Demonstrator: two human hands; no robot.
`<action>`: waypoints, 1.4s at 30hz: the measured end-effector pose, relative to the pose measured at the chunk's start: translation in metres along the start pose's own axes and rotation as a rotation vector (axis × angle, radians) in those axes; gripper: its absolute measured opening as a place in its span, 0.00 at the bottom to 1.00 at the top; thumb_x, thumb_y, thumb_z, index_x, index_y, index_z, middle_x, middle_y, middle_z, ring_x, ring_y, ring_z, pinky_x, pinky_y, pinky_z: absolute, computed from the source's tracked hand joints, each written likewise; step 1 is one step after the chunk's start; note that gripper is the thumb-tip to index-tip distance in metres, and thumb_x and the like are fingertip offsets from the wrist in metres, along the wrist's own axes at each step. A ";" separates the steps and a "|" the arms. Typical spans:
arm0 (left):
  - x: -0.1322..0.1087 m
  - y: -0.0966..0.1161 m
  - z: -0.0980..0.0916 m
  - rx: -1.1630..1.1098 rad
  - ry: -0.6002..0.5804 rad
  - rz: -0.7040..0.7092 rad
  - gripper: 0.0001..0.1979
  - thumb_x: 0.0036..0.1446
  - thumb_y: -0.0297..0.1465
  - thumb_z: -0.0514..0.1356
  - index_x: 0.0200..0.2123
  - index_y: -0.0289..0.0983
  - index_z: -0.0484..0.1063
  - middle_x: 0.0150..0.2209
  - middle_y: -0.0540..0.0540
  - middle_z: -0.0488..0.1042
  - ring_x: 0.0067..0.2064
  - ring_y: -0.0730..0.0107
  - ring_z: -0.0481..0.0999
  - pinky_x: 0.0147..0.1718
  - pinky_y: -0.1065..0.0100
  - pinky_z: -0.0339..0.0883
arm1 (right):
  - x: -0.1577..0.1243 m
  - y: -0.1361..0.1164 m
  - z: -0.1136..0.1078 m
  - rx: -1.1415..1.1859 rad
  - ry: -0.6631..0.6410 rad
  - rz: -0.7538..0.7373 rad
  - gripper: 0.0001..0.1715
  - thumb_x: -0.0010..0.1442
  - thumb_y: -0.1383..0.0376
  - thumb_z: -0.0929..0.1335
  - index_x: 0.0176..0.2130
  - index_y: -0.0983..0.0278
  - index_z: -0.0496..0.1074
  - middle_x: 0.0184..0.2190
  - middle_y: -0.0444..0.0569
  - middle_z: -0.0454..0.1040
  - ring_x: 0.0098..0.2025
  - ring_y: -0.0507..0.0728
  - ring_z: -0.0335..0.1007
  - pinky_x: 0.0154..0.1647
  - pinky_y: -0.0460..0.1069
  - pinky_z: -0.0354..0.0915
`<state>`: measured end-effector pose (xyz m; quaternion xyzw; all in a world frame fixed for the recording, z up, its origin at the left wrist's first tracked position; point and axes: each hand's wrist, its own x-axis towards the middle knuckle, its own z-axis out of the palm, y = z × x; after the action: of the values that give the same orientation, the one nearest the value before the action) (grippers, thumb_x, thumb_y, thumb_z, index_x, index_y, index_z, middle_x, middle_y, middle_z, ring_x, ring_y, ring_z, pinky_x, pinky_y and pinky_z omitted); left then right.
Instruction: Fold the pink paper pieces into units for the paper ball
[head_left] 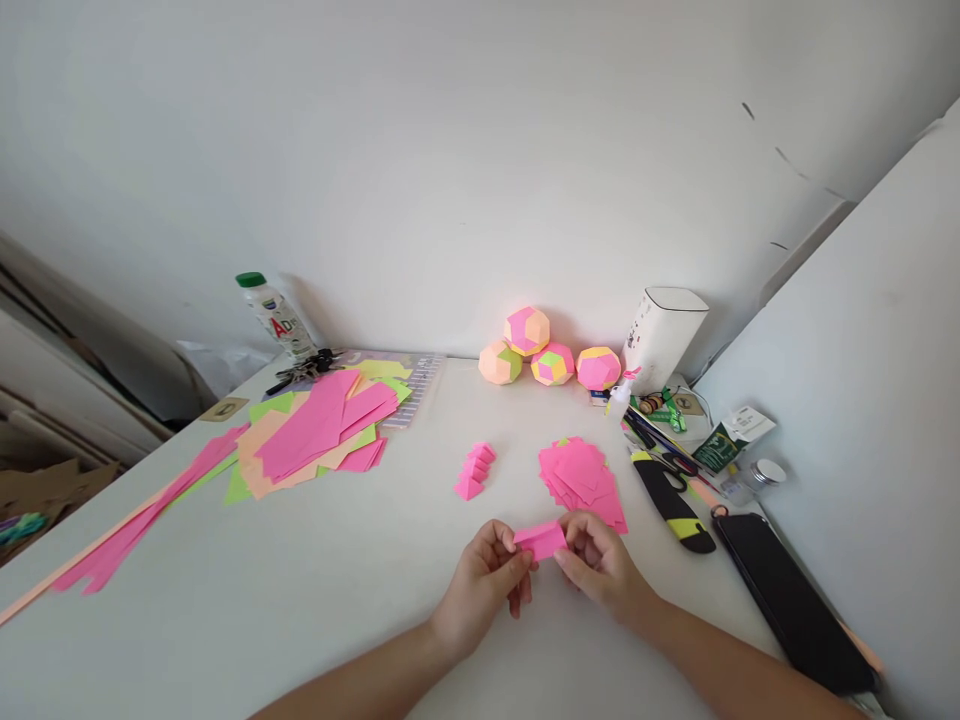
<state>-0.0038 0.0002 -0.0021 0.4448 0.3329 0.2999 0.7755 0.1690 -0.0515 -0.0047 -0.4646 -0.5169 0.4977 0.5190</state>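
Note:
Between my two hands is a small folded piece of pink paper [540, 540], creased lengthwise. My left hand [489, 580] pinches its left end between thumb and fingers. At the right end, my right hand [598, 562] grips it the same way. Just beyond my right hand lies a loose pile of pink paper pieces [581, 475]. Farther off to the left of that pile, a short row of folded pink paper units [475, 470] rests on the white table [360, 610].
Colored paper sheets [322, 425] and long strips [161, 510] spread at the left, near a white bottle [276, 318]. Several paper polyhedra [553, 364] sit by the wall. A glue bottle [619, 398], a utility knife [673, 502], scissors [679, 468] and a black phone [791, 600] line the right.

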 end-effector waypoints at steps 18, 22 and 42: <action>-0.004 0.010 -0.001 0.232 -0.193 -0.068 0.18 0.51 0.44 0.60 0.35 0.33 0.68 0.23 0.55 0.61 0.18 0.84 0.58 0.16 0.76 0.57 | 0.005 -0.015 -0.001 -0.265 -0.093 -0.112 0.12 0.60 0.60 0.64 0.29 0.63 0.71 0.31 0.50 0.68 0.32 0.55 0.64 0.31 0.48 0.62; -0.005 0.010 0.000 0.169 -0.194 -0.044 0.17 0.51 0.43 0.61 0.30 0.35 0.61 0.24 0.53 0.65 0.21 0.81 0.63 0.17 0.76 0.59 | 0.005 -0.016 0.000 -0.279 -0.122 -0.047 0.12 0.59 0.63 0.65 0.26 0.65 0.70 0.24 0.46 0.67 0.26 0.53 0.61 0.26 0.47 0.58; -0.007 0.002 -0.004 0.205 -0.212 0.102 0.17 0.55 0.39 0.58 0.48 0.43 0.69 0.35 0.48 0.60 0.31 0.74 0.64 0.26 0.70 0.65 | 0.006 -0.011 -0.004 -0.243 -0.157 -0.017 0.15 0.56 0.60 0.67 0.22 0.64 0.66 0.22 0.43 0.62 0.25 0.52 0.57 0.25 0.47 0.55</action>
<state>-0.0116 -0.0020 -0.0005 0.5672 0.2550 0.2546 0.7406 0.1729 -0.0466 0.0069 -0.4793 -0.6162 0.4618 0.4210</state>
